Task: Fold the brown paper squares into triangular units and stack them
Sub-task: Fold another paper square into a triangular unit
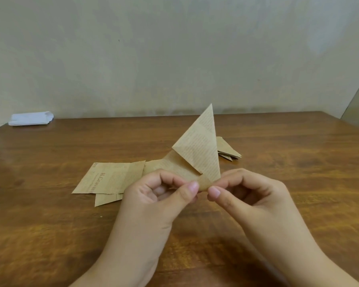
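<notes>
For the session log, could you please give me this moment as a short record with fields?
surface: wooden table
in hand: part-folded paper, held above the table, point up
left hand: pinches its bottom corner
right hand: pinches the same corner
unfolded sheets: flat, left of the hands
folded stack: behind the held paper
far left: white packet

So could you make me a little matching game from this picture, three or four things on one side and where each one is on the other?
Things:
1. half-folded paper
2. flat brown sheets
3. stack of folded triangles
4. white bundle

Places:
A. far left corner of the table
B. lying on the table, left of the hands
C. pinched between the left hand and right hand
D. on the table behind the held paper, to its right

Pairs: 1-C, 2-B, 3-D, 4-A
</notes>
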Available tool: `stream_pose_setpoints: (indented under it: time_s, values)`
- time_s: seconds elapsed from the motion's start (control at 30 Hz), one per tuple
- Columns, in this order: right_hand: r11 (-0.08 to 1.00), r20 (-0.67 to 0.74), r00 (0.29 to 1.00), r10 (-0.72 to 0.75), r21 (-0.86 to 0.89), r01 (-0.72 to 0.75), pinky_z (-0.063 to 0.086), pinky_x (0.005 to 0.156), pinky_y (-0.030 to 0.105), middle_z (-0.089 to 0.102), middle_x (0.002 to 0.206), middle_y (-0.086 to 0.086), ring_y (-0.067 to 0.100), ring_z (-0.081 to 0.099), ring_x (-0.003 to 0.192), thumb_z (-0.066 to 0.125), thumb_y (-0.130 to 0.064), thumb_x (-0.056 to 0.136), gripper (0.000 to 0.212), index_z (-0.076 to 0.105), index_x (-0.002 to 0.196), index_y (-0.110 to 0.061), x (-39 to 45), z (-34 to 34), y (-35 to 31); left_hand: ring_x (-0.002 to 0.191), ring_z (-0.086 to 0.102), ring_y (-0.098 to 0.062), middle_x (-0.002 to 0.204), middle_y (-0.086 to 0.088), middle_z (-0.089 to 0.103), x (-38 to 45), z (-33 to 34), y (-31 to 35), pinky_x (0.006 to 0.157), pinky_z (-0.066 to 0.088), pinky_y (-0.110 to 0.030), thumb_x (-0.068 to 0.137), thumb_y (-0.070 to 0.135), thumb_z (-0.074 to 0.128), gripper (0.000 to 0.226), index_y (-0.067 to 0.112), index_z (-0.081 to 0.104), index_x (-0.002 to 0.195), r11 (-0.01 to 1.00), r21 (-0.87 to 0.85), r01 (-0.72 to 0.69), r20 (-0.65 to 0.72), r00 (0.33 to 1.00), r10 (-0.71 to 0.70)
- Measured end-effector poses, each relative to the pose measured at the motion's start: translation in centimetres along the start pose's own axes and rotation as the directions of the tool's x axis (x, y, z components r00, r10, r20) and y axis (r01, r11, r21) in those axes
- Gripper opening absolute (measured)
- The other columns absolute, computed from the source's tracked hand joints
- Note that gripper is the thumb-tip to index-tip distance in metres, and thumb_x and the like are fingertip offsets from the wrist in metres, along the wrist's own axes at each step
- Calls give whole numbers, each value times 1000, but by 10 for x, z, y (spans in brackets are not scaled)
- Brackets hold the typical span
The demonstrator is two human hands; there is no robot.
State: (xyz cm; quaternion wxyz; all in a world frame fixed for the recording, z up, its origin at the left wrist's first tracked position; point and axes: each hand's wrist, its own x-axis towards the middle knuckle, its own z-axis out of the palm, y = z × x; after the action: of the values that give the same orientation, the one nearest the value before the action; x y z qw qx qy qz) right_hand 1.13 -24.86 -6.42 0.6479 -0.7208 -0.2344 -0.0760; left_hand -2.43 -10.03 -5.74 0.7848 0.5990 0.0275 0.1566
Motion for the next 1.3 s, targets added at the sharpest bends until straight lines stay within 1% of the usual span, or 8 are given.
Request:
stream_pose_setpoints:
  time_s: [0.33,0.5,0.6,0.7,0.77,0.9,1.1,1.3]
  values:
    - [934,21,979,204,295,-201,48,55,13,70,66,14,10,66,58,75,-12,61,22,64,73,4,2,3,-5,53,69,-16,55,-12,67,-5,10,-3,51,52,-16,50,5,72,13,12,61,49,999,-32,-30,-49,998,29]
    - [944,13,980,199,264,-195,48,56,14,69,61,12,8,63,55,74,-14,63,20,64,71,1,3,3,-7,67,72,-17,74,-7,74,-2,8,-1,57,56,-20,57,-4,76,51,18,44,90,998,-15,-58,-73,996,57]
    - [977,50,982,185,101,-189,49,59,21,70,63,9,13,63,58,76,-19,67,15,65,66,-8,3,-3,-6,87,72,-11,95,6,72,1,0,1,60,55,-19,35,12,95,101,50,41,111,1000,-14,3,-64,998,-4]
    - [984,124,976,179,-36,-176,49,61,31,71,64,6,21,65,61,78,-17,71,11,67,71,-15,1,-4,-5,95,70,-9,101,5,73,2,-5,2,67,56,-24,29,19,96,118,70,30,113,992,70,103,-32,994,-101]
    - [984,159,972,175,-71,-165,50,62,32,71,65,6,22,67,62,79,-17,71,12,67,72,-16,0,-4,-7,89,71,-10,93,2,76,4,-6,2,74,54,-30,35,14,89,112,53,38,127,979,110,174,-31,985,-172]
    - [986,148,975,164,-36,-161,52,63,33,70,64,7,26,67,62,78,-24,63,17,65,71,-17,0,-5,-9,87,73,-20,92,-7,75,6,-9,7,86,54,-42,45,7,80,78,24,58,118,957,55,285,8,958,-286]
    - [945,153,953,260,165,-284,52,68,36,69,69,6,19,63,65,77,-27,56,35,60,86,-27,0,-2,-5,88,72,-25,94,-13,74,2,-7,7,73,54,-34,53,5,74,50,10,68,102,943,-35,332,59,942,-330]
    - [937,191,941,279,158,-310,50,71,35,67,63,5,16,62,62,77,-26,56,47,58,98,-23,0,-1,-6,87,72,-24,93,-13,75,3,-8,5,73,55,-35,50,5,73,51,9,67,101,931,-76,356,79,933,-351]
